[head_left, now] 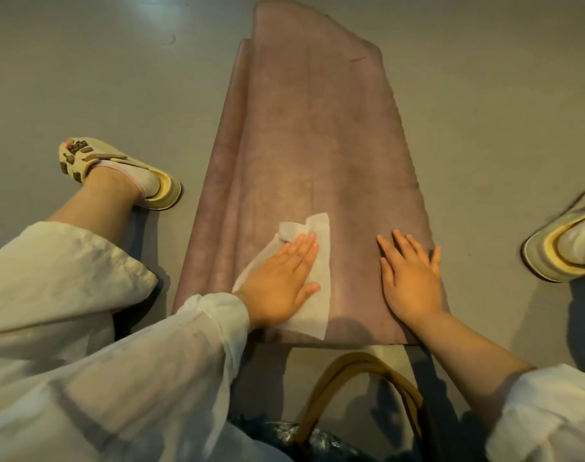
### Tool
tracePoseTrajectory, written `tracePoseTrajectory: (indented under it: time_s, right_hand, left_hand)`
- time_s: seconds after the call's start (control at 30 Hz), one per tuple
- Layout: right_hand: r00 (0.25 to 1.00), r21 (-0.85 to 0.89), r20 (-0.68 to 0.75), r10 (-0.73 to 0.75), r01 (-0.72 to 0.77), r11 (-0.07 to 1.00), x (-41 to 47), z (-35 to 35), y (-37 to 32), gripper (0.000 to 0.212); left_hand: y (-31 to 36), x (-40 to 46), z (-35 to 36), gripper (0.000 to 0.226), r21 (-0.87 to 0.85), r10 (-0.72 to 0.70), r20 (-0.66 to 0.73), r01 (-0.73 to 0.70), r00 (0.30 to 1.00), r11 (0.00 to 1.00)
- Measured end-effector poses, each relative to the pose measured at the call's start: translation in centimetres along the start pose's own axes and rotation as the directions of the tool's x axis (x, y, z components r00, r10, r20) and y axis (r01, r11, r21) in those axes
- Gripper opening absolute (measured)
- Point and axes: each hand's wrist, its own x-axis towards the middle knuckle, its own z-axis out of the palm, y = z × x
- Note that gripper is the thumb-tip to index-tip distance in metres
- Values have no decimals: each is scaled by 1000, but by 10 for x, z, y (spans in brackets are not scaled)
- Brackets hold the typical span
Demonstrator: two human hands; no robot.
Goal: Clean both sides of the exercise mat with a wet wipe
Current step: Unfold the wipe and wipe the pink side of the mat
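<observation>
Mat [304, 135] flanked by sandals [118, 171]; bag handle [367, 381] at near edge.

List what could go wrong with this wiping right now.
1. The white wet wipe is creased under the flat left hand; it may bunch up and wipe unevenly.
2. The dusty-pink exercise mat lies folded over itself along its left edge, so the covered strip could be missed.
3. The right hand pins only the near corner; the far end may slide on the smooth grey floor.
</observation>
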Motion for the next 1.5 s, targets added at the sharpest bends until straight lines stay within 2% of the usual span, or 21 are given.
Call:
tracePoseTrajectory:
  time_s: [0.07, 0.13, 0.17, 0.2, 0.27, 0.33, 0.43, 0.5, 0.67, 0.87, 0.97, 1.03, 1.1, 1.2, 1.3, 1.4, 1.43, 1.5]
  right_hand:
    - [1000, -26, -9, 21, -22, 999, 0, 0, 10, 46]
    - [999, -38, -21, 37, -38, 999, -2, 0, 18, 49]
    - [999, -45, -20, 47, -48, 998, -3, 0, 20, 50]
    - [998, -52, -17, 53, -54, 997, -4, 1, 21, 50]
    - [998, -57, -21, 58, -59, 997, -6, 2, 22, 49]
    - [998, -55, -27, 55, -57, 997, -7, 4, 24, 49]
    - [998, -64, -25, 50, -52, 997, -8, 7, 27, 47]
    - [999, -84, -28, 42, -44, 995, -8, 8, 28, 46]
    - [998, -122, -19, 52, -54, 991, -7, 12, 29, 51]
    - [993, -118, -108, 44, -57, 991, -4, 19, 31, 48]
    - [988, -101, -150, 35, -51, 994, -3, 22, 32, 48]
    - [986, -100, -165, 32, -49, 994, -2, 22, 33, 48]
    - [985, -91, -171, 35, -51, 994, -2, 21, 32, 48]
    - [987, -69, -151, 56, -67, 995, -1, 21, 31, 49]
    - [987, 0, -139, 76, -76, 997, -1, 22, 34, 48]
    - [983, 103, -164, 81, -65, 993, -2, 22, 37, 49]
    - [981, 141, -175, 87, -63, 988, -3, 20, 36, 49]
    - [974, 228, -192, 116, -71, 971, -4, 16, 36, 45]
  left_hand:
    - [25, -5, -2, 68, -46, 223, 78, -220, 972, 974]
    - [38, -7, 11, 64, 25, 495, 43, -497, 868, 868]
    - [40, -8, 15, 61, 67, 594, 71, -598, 802, 799]
    - [38, -5, 17, 58, 126, 649, 89, -655, 755, 745]
    - [28, 5, 20, 58, 60, 679, 113, -687, 726, 724]
    - [19, 18, 13, 64, -25, 621, 98, -622, 777, 782]
    - [2, 40, -1, 68, 59, 434, 51, -437, 899, 898]
    - [-12, 56, -11, 73, 125, 313, 21, -313, 949, 941]
    - [-39, 103, -27, 63, 157, 133, 49, -139, 990, 978]
    - [-63, 173, -52, 61, 20, -75, 4, 75, 997, 997]
    - [-68, 201, -57, 61, -21, -138, -24, 138, 990, 990]
    - [-66, 209, -59, 57, -7, -105, -55, 105, 993, 994]
    - [-58, 207, -57, 50, 16, -5, -51, 6, 999, 1000]
    - [-29, 187, -44, 44, -15, 163, 40, -162, 986, 987]
    - [0, 150, -34, 50, -19, 298, 148, -299, 943, 954]
    - [27, 106, -24, 74, -34, 484, 144, -484, 863, 874]
    - [36, 91, -19, 74, -16, 522, 141, -526, 841, 851]
    - [60, 62, -11, 50, 45, 531, 273, -562, 802, 826]
